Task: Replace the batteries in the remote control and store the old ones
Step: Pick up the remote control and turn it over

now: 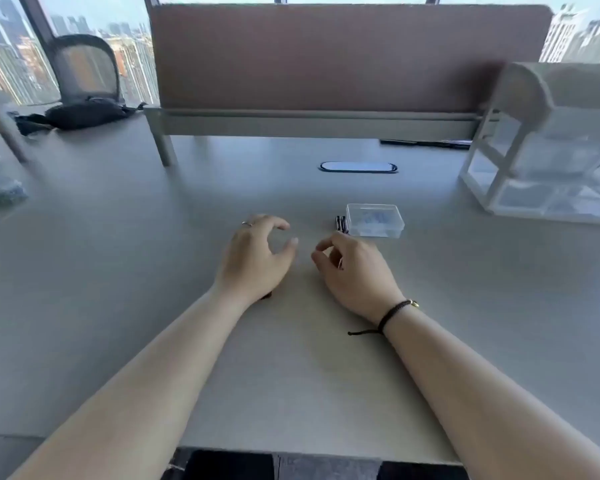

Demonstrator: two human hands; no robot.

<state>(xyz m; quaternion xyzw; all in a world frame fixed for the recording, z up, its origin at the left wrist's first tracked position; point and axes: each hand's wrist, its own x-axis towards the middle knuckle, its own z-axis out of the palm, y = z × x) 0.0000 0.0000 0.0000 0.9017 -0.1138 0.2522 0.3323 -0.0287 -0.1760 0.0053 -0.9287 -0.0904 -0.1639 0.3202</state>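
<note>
My left hand [257, 258] hovers low over the grey desk [118, 271], fingers loosely curved and thumb apart, with nothing between them. A small dark edge [266, 295] peeks out under its wrist; the hand hides the remainder, so I cannot tell whether it is the remote. My right hand [355, 271] is curled, and a small dark thing that looks like a battery [340, 263] shows between thumb and fingers. Two dark batteries [341, 223] lie side by side against the left wall of a clear plastic box [374, 220], just beyond my right hand.
A brown partition screen [343, 57] on legs stands across the back of the desk. A clear acrylic organiser [548, 150] is at the right, a black bag [80, 114] and a mesh chair [84, 65] at the back left. An oval cable port [358, 167] sits behind the box.
</note>
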